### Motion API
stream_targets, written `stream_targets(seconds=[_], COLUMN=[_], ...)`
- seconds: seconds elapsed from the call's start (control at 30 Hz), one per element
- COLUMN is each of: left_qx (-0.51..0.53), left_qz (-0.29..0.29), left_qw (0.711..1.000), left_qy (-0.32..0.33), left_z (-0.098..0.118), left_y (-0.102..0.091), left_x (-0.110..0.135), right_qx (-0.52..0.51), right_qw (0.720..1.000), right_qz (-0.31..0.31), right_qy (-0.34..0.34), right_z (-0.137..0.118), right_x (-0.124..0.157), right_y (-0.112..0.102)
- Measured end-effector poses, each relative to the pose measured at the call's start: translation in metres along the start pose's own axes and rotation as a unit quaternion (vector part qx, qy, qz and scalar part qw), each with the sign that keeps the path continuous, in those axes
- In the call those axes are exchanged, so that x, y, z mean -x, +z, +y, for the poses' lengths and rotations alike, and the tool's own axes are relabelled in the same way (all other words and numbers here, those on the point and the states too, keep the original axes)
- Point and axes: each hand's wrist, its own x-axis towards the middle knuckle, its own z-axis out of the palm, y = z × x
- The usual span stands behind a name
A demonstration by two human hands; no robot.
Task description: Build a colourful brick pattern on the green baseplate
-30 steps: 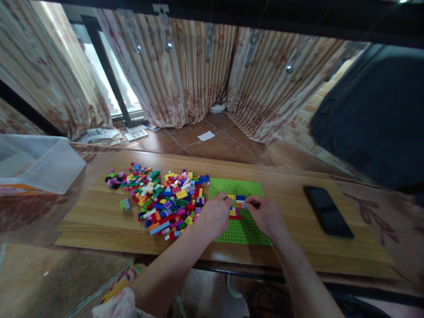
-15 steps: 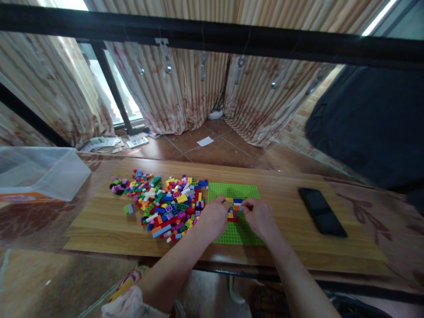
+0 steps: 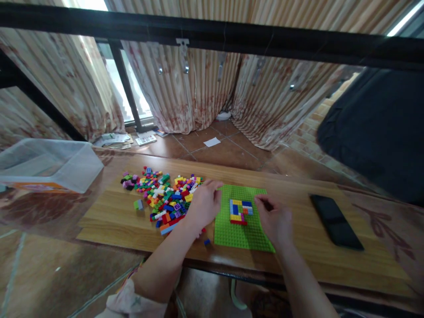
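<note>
Green baseplate point(image 3: 232, 238) carries a small brick block point(image 3: 240, 211), rows running left to right. On the loose bricks point(image 3: 162, 198) my left hand point(image 3: 203, 203) lies spread; my right hand point(image 3: 274, 218) curls, blurred, grip unreadable.

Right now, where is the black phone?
In the head view, the black phone lies flat on the wooden board, to the right of the green baseplate and the right hand, touching neither.
</note>
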Motion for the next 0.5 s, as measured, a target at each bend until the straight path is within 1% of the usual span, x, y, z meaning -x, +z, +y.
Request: stream_targets(seconds=[0.1, 0.2, 0.27, 0.33, 0.4, 0.5], left_qx=[0.019, 0.046, 0.06, 0.065, 0.062, 0.052], left_qz=[0.098, 0.16, 0.174, 0.174, 0.169, 0.164], left_qw=[0.994, 0.983, 0.978, 0.977, 0.978, 0.98], left_qy=[-0.041, -0.083, -0.098, -0.102, -0.103, -0.1], left_z=[-0.013, -0.027, -0.033, -0.034, -0.032, -0.028], left_y=[-0.02, -0.033, -0.036, -0.038, -0.039, -0.041], left_x=[-0.005, -0.007, -0.007, -0.006, -0.005, -0.004], right_qx=[-0.005, -0.01, -0.003, 0.01, 0.017, 0.023], right_qw=[0.997, 0.984, 0.97, 0.956, 0.947, 0.941], right_qz=[-0.052, -0.123, -0.177, -0.226, -0.26, -0.287], right_qy=[-0.06, -0.125, -0.165, -0.186, -0.185, -0.176], right_z=[-0.016, -0.031, -0.039, -0.044, -0.046, -0.046], right_x=[0.012, 0.027, 0.034, 0.039, 0.042, 0.043], right_y=[0.014, 0.029, 0.038, 0.045, 0.049, 0.053])
